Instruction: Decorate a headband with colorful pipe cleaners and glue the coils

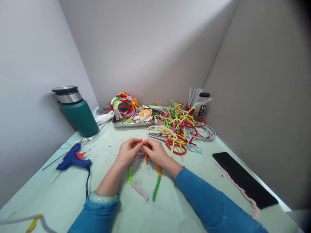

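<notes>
Left hand [128,152], 1: fingertips closed on an orange pipe cleaner [146,158], centre of frame. Right hand [155,150], 1: pinching seemingly the same piece, close beside the left. Multicoloured arc [156,187], 1: just below the hands, 2 loose ends toward bottom of frame, over the counter [150,220]. Step, as judged: twisting or shaping the orange piece; next move seems to call for 1 hand bracing, 1 bending. Hidden: pinch point, behind fingers. Cut off: lavender strand [18,221], lower left.
</notes>
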`<act>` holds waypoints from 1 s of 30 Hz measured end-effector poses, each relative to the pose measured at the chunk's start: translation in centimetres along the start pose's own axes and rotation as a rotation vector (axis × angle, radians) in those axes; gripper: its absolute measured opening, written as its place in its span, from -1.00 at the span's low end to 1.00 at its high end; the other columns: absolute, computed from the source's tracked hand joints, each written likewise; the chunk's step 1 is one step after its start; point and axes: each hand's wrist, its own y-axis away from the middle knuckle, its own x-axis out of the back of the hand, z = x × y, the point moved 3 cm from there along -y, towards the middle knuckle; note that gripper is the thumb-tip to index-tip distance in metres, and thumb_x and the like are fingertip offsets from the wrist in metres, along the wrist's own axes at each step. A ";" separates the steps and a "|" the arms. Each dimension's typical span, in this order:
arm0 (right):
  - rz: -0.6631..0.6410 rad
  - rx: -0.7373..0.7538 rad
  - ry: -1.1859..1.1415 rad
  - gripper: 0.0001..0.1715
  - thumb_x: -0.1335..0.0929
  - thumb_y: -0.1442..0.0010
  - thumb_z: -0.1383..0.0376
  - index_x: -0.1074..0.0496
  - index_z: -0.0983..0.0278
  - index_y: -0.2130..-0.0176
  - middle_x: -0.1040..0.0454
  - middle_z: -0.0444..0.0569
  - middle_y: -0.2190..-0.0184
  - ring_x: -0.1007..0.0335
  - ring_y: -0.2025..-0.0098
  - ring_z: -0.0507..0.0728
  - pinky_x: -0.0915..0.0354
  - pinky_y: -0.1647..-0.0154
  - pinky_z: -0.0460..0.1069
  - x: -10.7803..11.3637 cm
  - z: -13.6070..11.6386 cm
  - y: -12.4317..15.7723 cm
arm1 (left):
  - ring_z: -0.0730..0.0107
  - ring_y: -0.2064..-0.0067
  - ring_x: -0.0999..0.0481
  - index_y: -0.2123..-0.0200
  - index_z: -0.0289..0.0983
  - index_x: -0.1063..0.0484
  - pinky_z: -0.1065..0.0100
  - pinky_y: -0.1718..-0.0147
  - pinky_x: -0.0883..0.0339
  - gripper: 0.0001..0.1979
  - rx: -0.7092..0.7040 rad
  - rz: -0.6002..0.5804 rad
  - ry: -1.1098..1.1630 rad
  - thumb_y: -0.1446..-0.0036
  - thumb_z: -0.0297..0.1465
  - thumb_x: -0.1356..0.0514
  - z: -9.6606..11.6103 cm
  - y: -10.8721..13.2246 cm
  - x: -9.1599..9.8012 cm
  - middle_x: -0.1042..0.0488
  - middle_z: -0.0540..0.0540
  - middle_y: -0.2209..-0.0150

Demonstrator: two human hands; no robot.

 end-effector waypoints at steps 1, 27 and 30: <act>0.015 0.002 0.023 -0.84 -0.24 -0.12 0.36 -0.41 0.28 0.31 -0.42 -0.11 0.42 -0.28 0.38 0.02 -0.14 0.36 -0.10 0.0 -0.1 0.0 | 0.38 0.40 -0.44 0.38 -0.32 -0.42 0.39 0.41 -0.29 -0.73 -0.025 0.007 -0.068 0.06 -0.22 -0.18 0.1 0.1 0.1 -0.48 -0.06 0.44; 0.131 -0.058 -0.091 -0.76 -0.23 -0.19 0.20 -0.38 0.29 0.34 -0.38 -0.12 0.45 -0.24 0.42 0.01 -0.15 0.39 -0.11 0.9 -0.3 -0.1 | 0.45 0.42 -0.43 0.39 -0.34 -0.42 0.41 0.39 -0.33 -0.66 0.172 0.047 0.267 0.19 -0.20 -0.29 0.8 0.4 0.7 -0.47 -0.06 0.41; 0.112 -0.087 -0.151 -0.78 -0.25 -0.15 0.22 -0.38 0.28 0.25 -0.42 -0.10 0.36 -0.27 0.38 0.02 -0.18 0.37 -0.10 0.5 0.3 -0.3 | 0.47 0.44 -0.43 0.37 -0.33 -0.41 0.43 0.41 -0.31 -0.66 0.196 -0.012 0.287 0.19 -0.21 -0.30 0.9 0.7 0.4 -0.47 -0.03 0.43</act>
